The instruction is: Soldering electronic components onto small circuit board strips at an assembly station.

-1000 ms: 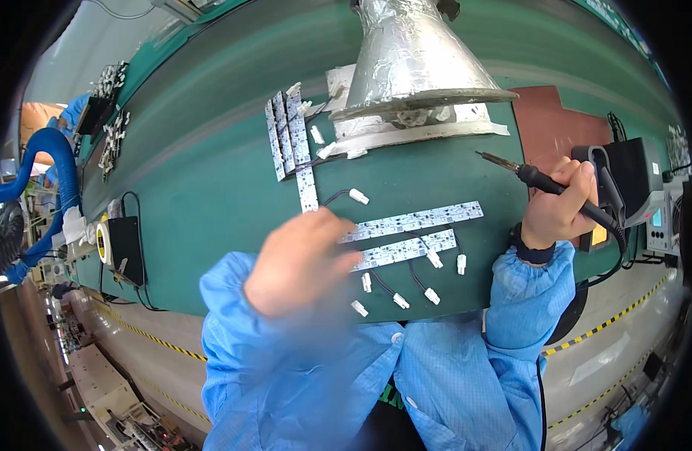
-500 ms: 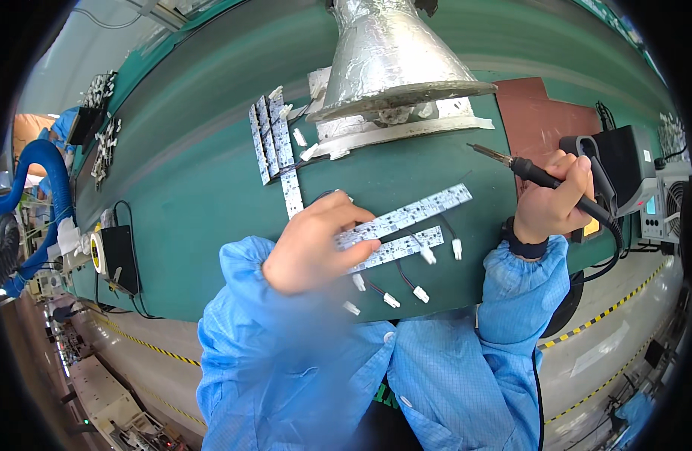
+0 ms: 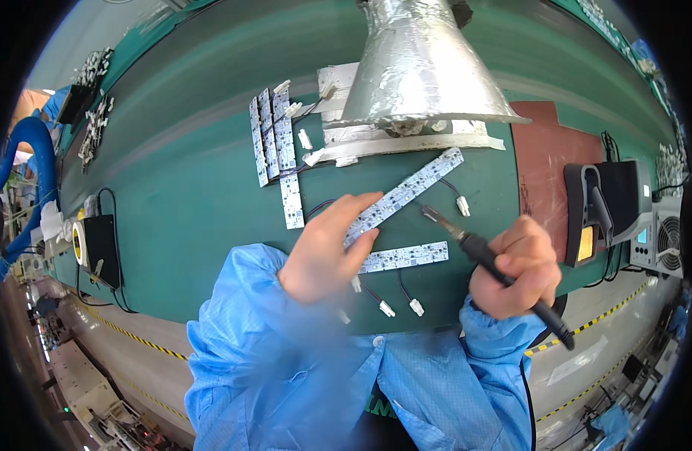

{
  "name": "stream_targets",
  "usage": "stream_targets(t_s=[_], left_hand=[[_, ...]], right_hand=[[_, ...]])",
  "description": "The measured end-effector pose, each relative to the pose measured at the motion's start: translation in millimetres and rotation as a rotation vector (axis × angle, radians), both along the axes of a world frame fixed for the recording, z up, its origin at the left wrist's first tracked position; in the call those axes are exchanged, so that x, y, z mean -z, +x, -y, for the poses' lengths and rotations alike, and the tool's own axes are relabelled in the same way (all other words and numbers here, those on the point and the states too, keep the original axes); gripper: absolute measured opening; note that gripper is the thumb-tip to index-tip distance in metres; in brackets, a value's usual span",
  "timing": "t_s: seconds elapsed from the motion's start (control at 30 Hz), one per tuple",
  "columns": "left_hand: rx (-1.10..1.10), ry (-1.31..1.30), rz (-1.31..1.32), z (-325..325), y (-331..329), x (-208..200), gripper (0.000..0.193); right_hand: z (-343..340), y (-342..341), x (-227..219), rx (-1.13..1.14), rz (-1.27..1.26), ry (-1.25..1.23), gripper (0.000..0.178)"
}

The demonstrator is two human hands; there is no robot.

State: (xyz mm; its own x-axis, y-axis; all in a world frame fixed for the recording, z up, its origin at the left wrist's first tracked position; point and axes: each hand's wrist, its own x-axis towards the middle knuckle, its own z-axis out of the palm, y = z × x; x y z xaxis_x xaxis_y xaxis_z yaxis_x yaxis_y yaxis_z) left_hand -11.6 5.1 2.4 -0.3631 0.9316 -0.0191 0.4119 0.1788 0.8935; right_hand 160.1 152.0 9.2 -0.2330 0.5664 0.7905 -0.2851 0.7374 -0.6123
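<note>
My left hand [image 3: 329,244] grips the lower end of a long circuit board strip [image 3: 407,193], thumb and fingers on either side. The strip slants up to the right, with a wire and white connector [image 3: 463,205] hanging by its far end. In my right hand [image 3: 517,269] is a soldering iron [image 3: 490,261], its tip pointing up-left close to the strip's right edge; whether it touches, I cannot tell. A second circuit board strip [image 3: 406,257] lies below on the green mat, with white connectors [image 3: 416,307] on dark wires.
More circuit board strips [image 3: 291,203] lie at the left back. A foil-covered fume hood [image 3: 421,71] stands at the far middle. To the right are a soldering iron stand [image 3: 584,207], a brown mat [image 3: 541,150] and a grey powered unit [image 3: 656,237]. A black box [image 3: 99,249] sits left.
My right hand has brought the soldering iron down and left toward the strip. The held strip now tilts more steeply, away from the lower one.
</note>
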Motion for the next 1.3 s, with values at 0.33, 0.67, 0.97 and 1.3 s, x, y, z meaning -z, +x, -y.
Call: stream_targets(t_s=[0.33, 0.67, 0.97, 1.3], left_hand=[[-0.018, 0.076, -0.048, 3.3, 1.7, 7.5, 0.045], [-0.013, 0.073, -0.052, 1.5, 0.6, 7.6, 0.046], [-0.021, 0.052, -0.048, 2.3, 1.4, 7.3, 0.046], [-0.034, 0.177, -0.121, 1.2, 0.7, 10.3, 0.045]], right_hand=[[16.2, -22.5, 12.8, -0.145, 0.093, 0.132, 0.036], [14.4, -24.4, 12.0, -0.145, 0.106, 0.131, 0.035], [14.6, -23.2, 12.6, -0.158, 0.114, 0.126, 0.036], [5.5, -11.1, 7.0, -0.102, 0.064, 0.003, 0.038]])
